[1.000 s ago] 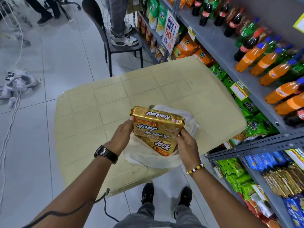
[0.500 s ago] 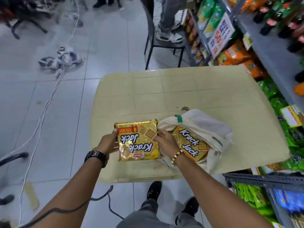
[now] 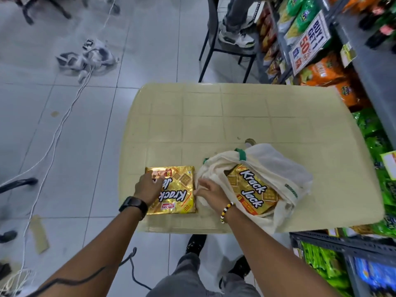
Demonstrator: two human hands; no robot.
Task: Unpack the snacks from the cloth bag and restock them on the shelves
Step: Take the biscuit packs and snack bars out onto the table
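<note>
Two gold Krack Jack packs are out where I can see them. The first pack (image 3: 177,189) lies flat and face up on the pale table (image 3: 214,116), close to the near edge and left of the middle. It looks almost square from here, so I cannot name a long axis. Its lettering runs on a slant and reads upside down to me, with the red strip at the far edge.

My left hand (image 3: 147,187) rests on the far-left part of that pack, fingers laid loosely on the wrapper and not curled round it. My right hand (image 3: 212,190) sits just right of the pack, fingers loose and spread on the near-left lip of the cloth bag (image 3: 278,168). I see no cloth pinched between them.

The second pack (image 3: 250,189) lies face up inside the bag's open mouth. Its long axis runs from far-left to near-right, the lettering follows that line, and its red strip is at the near-right end. The bag slumps on the near-right part of the table. The shelves (image 3: 368,67) run along the right side, stocked with green and orange snack bags.
</note>
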